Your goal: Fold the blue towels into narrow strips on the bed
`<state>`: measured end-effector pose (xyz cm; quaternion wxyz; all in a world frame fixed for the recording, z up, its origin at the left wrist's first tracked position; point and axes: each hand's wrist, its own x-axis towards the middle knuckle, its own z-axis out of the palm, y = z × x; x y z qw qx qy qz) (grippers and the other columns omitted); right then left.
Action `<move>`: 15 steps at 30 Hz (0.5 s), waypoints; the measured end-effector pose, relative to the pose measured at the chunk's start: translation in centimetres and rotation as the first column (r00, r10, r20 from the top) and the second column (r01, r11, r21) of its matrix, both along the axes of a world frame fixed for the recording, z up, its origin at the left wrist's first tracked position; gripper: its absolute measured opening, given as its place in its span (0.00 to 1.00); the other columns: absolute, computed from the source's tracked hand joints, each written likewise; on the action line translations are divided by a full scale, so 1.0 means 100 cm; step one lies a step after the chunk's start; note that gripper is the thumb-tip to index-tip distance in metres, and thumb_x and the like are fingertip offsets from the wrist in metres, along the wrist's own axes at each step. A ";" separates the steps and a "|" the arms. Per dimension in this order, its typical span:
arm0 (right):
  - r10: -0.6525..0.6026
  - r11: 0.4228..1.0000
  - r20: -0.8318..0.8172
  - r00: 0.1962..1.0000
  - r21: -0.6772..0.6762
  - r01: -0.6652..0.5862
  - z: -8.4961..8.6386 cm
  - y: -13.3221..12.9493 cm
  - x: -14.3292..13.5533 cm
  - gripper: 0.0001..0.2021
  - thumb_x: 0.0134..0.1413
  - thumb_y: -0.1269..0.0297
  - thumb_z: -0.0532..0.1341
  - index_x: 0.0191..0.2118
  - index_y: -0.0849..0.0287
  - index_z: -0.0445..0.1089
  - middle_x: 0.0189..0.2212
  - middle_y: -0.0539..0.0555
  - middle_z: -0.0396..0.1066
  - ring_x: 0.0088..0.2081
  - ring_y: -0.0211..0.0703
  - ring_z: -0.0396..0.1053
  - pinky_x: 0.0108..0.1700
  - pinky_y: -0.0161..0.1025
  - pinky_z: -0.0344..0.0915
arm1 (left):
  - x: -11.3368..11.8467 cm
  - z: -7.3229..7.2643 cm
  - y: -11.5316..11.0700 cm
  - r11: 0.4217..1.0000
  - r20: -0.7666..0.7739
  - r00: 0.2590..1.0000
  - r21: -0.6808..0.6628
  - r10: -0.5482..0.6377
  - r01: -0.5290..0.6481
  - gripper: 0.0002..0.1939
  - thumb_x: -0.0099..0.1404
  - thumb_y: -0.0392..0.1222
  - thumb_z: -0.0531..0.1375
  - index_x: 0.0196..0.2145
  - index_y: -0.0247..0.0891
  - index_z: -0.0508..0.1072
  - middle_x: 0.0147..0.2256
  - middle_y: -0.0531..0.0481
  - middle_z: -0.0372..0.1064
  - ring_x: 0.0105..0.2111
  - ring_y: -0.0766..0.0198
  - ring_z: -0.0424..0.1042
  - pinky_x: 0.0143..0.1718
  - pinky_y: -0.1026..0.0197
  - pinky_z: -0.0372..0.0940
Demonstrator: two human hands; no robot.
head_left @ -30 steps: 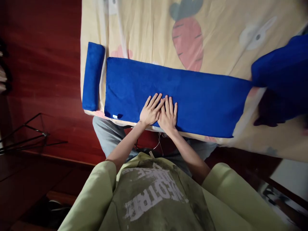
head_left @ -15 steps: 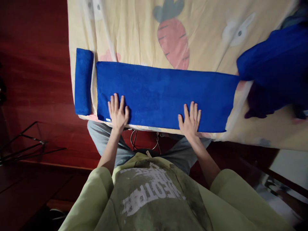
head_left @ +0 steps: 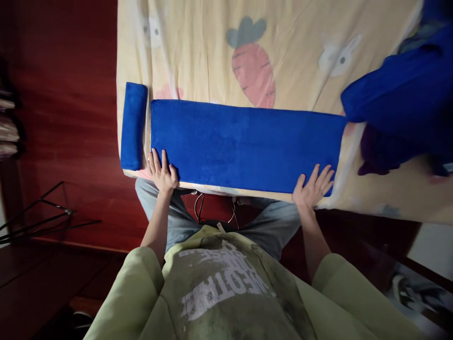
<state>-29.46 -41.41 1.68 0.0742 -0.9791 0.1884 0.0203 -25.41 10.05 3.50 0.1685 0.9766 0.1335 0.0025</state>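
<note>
A blue towel (head_left: 240, 141), folded into a long flat strip, lies along the near edge of the covered bed or table. My left hand (head_left: 163, 174) rests flat on the towel's near left corner, fingers outstretched. On its near right corner lies my right hand (head_left: 313, 186), fingers spread and palm down. Just left of the towel sits a blue towel roll (head_left: 133, 126), with a narrow gap between them. A heap of rumpled blue cloths (head_left: 403, 89) is at the right, close to the strip's far right corner.
The cream sheet (head_left: 297, 42) with carrot and rabbit prints covers the surface. A thin black metal stand (head_left: 53, 205) is on the dark red floor (head_left: 71, 127) at left. My knees are under the near edge, around some wire loops (head_left: 198, 208).
Both hands have slid outward along the towel, left hand toward its left end, right hand toward its right end. The view has shifted slightly. The towel keeps its shape.
</note>
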 end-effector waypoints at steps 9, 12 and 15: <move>-0.074 0.997 0.086 0.994 -0.032 0.077 -0.012 0.002 0.003 0.34 0.71 0.52 0.45 0.76 0.64 0.47 0.75 0.66 0.40 0.76 0.59 0.37 0.73 0.65 0.37 | -0.002 0.005 0.001 0.999 0.058 0.998 -0.031 -0.011 0.012 0.35 0.70 0.45 0.52 0.72 0.34 0.58 0.75 0.40 0.41 0.75 0.49 0.40 0.74 0.41 0.38; -0.068 0.997 0.115 0.991 -0.028 0.072 -0.012 0.002 0.002 0.34 0.71 0.51 0.46 0.75 0.65 0.49 0.75 0.66 0.41 0.76 0.60 0.38 0.73 0.65 0.38 | -0.001 0.006 0.001 0.999 0.081 0.997 -0.053 -0.004 0.009 0.34 0.68 0.44 0.53 0.71 0.34 0.60 0.74 0.39 0.42 0.75 0.48 0.41 0.74 0.39 0.38; -0.061 0.998 0.137 0.989 -0.021 0.065 -0.012 0.003 0.001 0.34 0.70 0.52 0.45 0.75 0.65 0.50 0.75 0.67 0.42 0.76 0.60 0.38 0.73 0.66 0.39 | 0.003 0.007 -0.005 0.998 0.094 0.995 -0.053 0.047 -0.042 0.31 0.68 0.43 0.54 0.67 0.34 0.64 0.74 0.38 0.45 0.75 0.48 0.41 0.74 0.37 0.37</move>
